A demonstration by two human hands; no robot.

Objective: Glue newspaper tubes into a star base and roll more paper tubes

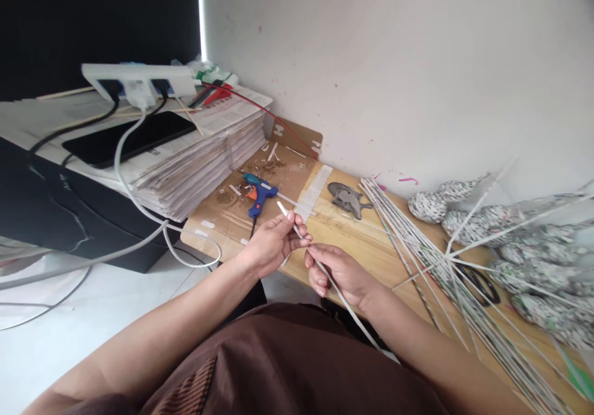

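Observation:
A thin, pale rolled-paper stick (344, 302) runs slantwise through both hands, its white tip pointing up and left. Near that tip, my left hand (273, 240) pinches the stick between thumb and fingers. Just below and to the right, my right hand (338, 273) is closed around it, and the lower end passes over my lap. Beyond my left hand lies a blue hot glue gun (262, 195) on a stained sheet of cardboard (291, 169). A grey, crumpled lump (347, 199) rests on the wooden table (336, 232) farther back.
On the right lie a bundle of paper sticks (403, 229), a spoked star of sticks (448, 256), black-handled scissors (480, 284) and several woven paper shapes (429, 206). At left, a newspaper stack (223, 158) bears a phone (132, 138) and a power strip (139, 80); a white cable (121, 149) hangs down.

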